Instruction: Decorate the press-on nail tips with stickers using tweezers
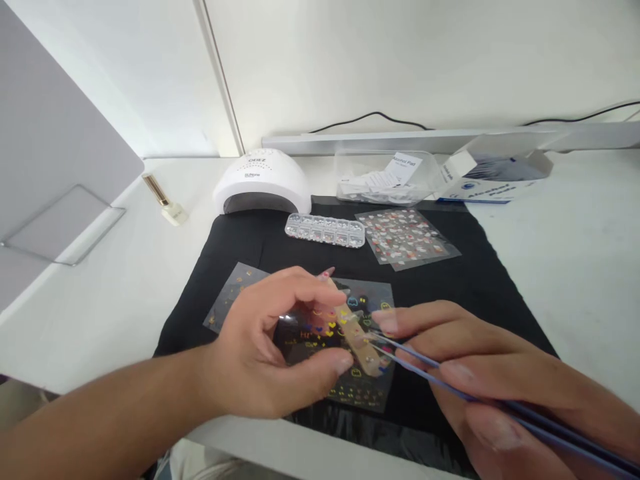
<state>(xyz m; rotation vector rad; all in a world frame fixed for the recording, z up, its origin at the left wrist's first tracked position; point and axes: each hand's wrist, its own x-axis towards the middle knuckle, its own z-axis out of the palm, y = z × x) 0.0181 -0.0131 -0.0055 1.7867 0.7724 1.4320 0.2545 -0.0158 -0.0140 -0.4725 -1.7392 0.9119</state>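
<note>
My left hand [285,340] curls around the upper end of a flat tan strip [371,363], its index finger and thumb at the strip's left side. Small shiny pieces lie on the strip; blur hides their detail. A pointed pink tip [327,272] shows behind my fingers. Between the fingers of my right hand [480,373] are blue-purple tweezers [425,370], their tips close together at the strip's right edge. Whether the tips pinch anything is unclear. Beneath the strip is a clear sticker sheet [367,397] with yellow and colored figures.
Behind the hands lie a rhinestone case [325,230] and patterned sticker sheets [407,237] on a black cloth [480,287]. A white nail lamp [263,180], a clear bin [385,177], an alcohol pad box [495,173] and a polish bottle [173,212] stand farther back. Another sheet [233,293] is at left.
</note>
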